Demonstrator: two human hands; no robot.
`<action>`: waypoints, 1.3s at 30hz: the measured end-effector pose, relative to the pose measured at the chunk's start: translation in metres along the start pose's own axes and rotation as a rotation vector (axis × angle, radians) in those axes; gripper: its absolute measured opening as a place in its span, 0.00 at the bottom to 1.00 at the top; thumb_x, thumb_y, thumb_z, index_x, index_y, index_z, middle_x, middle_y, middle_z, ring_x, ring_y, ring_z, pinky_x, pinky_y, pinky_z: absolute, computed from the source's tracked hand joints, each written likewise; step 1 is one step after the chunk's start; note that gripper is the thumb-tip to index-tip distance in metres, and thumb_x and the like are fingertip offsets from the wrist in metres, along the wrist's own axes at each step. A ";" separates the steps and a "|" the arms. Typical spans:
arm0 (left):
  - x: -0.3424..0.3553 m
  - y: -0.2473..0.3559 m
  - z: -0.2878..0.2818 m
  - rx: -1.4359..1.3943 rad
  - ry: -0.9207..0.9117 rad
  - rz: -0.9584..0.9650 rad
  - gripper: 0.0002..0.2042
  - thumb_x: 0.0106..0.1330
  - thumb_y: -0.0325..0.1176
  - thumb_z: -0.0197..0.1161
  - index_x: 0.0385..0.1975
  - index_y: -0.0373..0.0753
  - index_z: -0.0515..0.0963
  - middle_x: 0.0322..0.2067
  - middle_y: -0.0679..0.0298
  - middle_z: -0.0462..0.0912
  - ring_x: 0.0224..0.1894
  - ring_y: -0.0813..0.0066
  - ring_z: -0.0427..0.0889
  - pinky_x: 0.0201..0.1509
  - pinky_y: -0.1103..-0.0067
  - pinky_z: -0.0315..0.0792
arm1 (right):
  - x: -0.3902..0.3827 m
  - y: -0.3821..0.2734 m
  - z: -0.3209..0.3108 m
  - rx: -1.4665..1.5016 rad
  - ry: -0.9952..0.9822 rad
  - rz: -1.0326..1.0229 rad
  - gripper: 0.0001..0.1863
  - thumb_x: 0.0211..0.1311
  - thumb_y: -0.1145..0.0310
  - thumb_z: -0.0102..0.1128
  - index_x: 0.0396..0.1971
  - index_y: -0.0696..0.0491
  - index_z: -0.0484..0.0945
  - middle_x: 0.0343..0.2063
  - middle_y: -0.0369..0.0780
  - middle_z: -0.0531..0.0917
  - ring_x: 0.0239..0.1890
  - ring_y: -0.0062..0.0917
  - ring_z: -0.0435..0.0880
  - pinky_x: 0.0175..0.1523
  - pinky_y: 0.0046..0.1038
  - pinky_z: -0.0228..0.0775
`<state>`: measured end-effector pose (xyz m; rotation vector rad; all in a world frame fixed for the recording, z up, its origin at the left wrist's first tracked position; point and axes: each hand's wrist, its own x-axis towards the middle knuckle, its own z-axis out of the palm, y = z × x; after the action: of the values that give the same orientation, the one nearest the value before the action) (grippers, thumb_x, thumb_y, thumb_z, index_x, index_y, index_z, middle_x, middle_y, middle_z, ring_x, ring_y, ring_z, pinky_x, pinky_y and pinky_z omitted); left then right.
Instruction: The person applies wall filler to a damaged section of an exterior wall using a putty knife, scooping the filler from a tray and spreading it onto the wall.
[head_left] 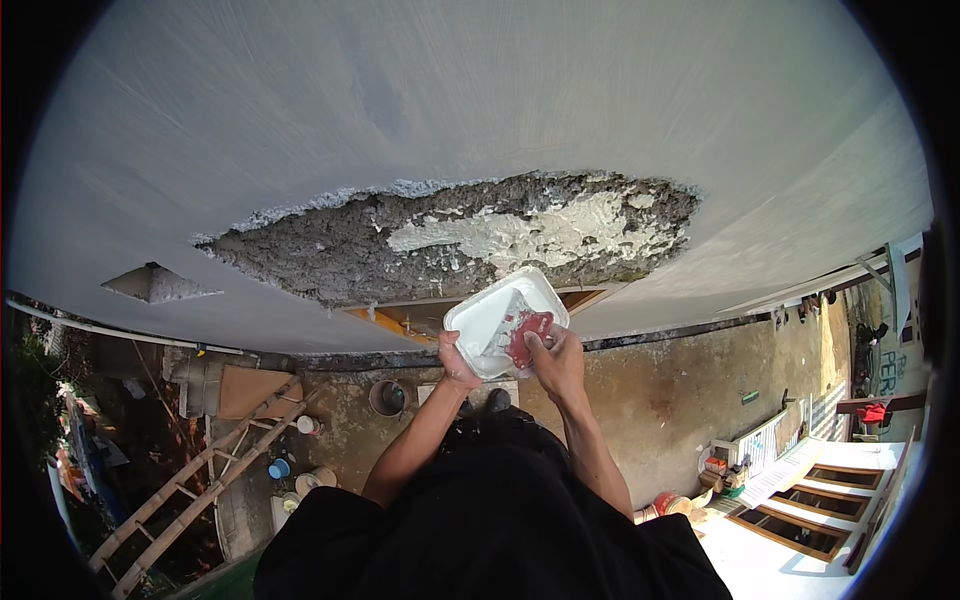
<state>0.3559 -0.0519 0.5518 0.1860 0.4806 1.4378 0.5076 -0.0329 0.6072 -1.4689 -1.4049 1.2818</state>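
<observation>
My left hand (457,362) grips the left edge of a white plastic tray (470,312), holding it tilted in front of the wall. Wet white filler is smeared inside. In my right hand (560,365) is a red-handled putty knife (530,336), whose blade lies in the tray, partly coated with filler. Just beyond the tray, a long rough patch of bare grey render (310,250) breaks the smooth grey wall (450,110). Pale filler (540,232) covers the middle and right of that patch, with gaps showing darker render.
A wooden ladder (190,497) leans at lower left, near a blue pot (279,468). A dark bucket (387,397) stands on the concrete floor left of my feet. A wooden frame (400,322) sits under the patch. Red buckets (672,503) and white slatted frames stand at right.
</observation>
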 end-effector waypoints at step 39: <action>0.010 -0.016 -0.023 -0.013 0.015 0.057 0.40 0.49 0.52 0.48 0.64 0.36 0.60 0.61 0.50 0.67 0.61 0.50 0.68 0.65 0.58 0.62 | -0.013 -0.009 0.024 0.606 0.103 0.284 0.08 0.63 0.77 0.55 0.41 0.61 0.77 0.33 0.41 0.83 0.30 0.24 0.83 0.31 0.28 0.83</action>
<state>0.3618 -0.0480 0.5230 0.1804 0.4815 1.4988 0.4831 -0.0478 0.6117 -1.3033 -0.6596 1.6006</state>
